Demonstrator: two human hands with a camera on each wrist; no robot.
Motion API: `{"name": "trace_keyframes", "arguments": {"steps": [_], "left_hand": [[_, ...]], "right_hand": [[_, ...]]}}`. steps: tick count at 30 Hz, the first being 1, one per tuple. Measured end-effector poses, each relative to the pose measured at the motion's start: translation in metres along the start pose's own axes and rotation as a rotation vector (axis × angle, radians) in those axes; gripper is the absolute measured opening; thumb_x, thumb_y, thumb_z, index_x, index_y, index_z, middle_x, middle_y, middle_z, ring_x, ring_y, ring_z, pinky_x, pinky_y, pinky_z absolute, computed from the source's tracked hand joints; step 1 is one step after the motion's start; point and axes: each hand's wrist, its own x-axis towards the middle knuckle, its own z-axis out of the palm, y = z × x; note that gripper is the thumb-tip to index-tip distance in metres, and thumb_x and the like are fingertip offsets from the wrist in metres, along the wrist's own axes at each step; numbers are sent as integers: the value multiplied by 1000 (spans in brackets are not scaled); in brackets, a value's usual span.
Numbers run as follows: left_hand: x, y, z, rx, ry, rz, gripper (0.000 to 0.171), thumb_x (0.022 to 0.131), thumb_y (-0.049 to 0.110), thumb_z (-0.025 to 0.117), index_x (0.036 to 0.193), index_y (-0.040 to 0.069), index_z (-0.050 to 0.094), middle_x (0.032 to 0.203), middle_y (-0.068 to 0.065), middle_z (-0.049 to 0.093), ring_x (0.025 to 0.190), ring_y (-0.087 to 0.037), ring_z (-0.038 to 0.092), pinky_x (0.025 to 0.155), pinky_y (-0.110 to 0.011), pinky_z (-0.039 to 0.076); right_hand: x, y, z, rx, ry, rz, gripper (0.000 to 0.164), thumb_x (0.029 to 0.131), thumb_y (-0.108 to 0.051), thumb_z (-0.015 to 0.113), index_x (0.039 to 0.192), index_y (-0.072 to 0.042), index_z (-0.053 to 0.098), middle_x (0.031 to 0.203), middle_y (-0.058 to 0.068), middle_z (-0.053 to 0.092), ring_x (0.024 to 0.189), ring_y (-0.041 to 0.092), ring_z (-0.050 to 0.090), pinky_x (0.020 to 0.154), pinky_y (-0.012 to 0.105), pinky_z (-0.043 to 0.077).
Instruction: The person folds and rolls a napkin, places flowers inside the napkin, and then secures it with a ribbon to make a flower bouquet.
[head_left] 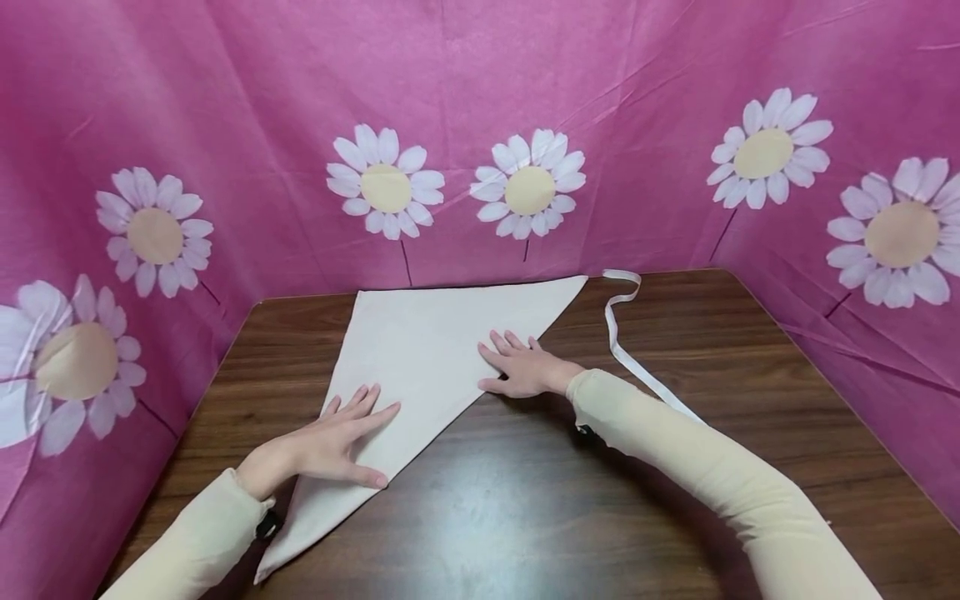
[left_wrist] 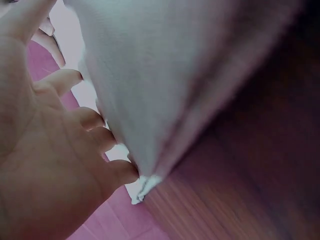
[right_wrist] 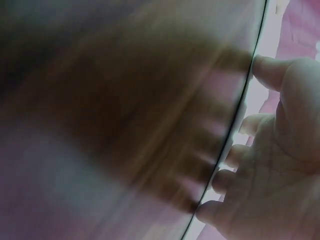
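Note:
A cream cloth lies on the wooden table in a roughly triangular shape, its long slanted edge towards me. My left hand rests on its left part with fingers spread, the thumb close to the slanted edge. Farther back, my right hand touches the cloth near the middle of that edge, fingers also spread. The left wrist view has the left palm with fingertips against the cloth. In the right wrist view, the fingertips of the right hand press down along the edge.
A narrow white strap curls along the table's right side and passes behind my right forearm. Brown wood grain covers the table. A pink curtain with printed daisies encloses the back and both sides.

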Motion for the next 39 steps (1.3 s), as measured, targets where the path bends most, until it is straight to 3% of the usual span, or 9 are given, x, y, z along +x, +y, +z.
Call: {"name": "trace_keyframes", "arguments": {"steps": [5,11,19,26,33,36,39], "left_hand": [[-6,-5,2,14,16,35,111,75,67,78,158,8,33,160,-36,8,148,-53,5,111,-75,4],[-12,-7,5,-13,25,62,116,71,68,81,157,6,35,160,-37,9,148,-53,5,113,-72,6],[-29,-15,5,-67,41,91,122,65,67,85,157,5,35,159,-38,8,147,-57,2,110,-74,9],[-50,-27,9,-94,58,158,131,57,66,90,158,5,32,158,-42,5,143,-63,-2,104,-81,4],[-70,-32,14,-91,93,194,138,51,67,90,159,6,30,157,-44,6,148,-51,-11,112,-66,-11],[-76,-31,15,-70,102,190,142,46,67,91,159,8,30,157,-43,7,149,-45,-13,112,-67,-11],[-79,-31,17,-49,115,203,143,43,67,91,159,8,30,157,-43,8,150,-39,-14,113,-59,-16]], "right_hand": [[-4,24,-3,43,34,48,78,104,-59,41,163,-14,17,168,16,4,153,41,-1,118,64,3],[-9,42,-5,88,20,110,76,105,-57,39,164,-15,15,168,17,1,152,43,-4,117,66,1],[-11,51,-9,92,17,140,76,105,-58,37,164,-15,13,168,17,-1,152,42,-4,116,68,0],[-10,49,-9,86,17,143,76,106,-57,37,164,-15,12,168,16,-1,152,41,-5,116,68,0],[-6,44,-8,71,33,133,76,105,-58,36,164,-17,12,169,15,-1,153,40,-4,117,66,0],[-5,42,-8,58,28,139,75,105,-59,36,164,-18,12,169,14,-1,153,39,-4,118,64,0],[-6,41,-8,52,26,146,75,105,-59,36,164,-18,12,169,14,-1,153,40,-4,118,63,1]]}}
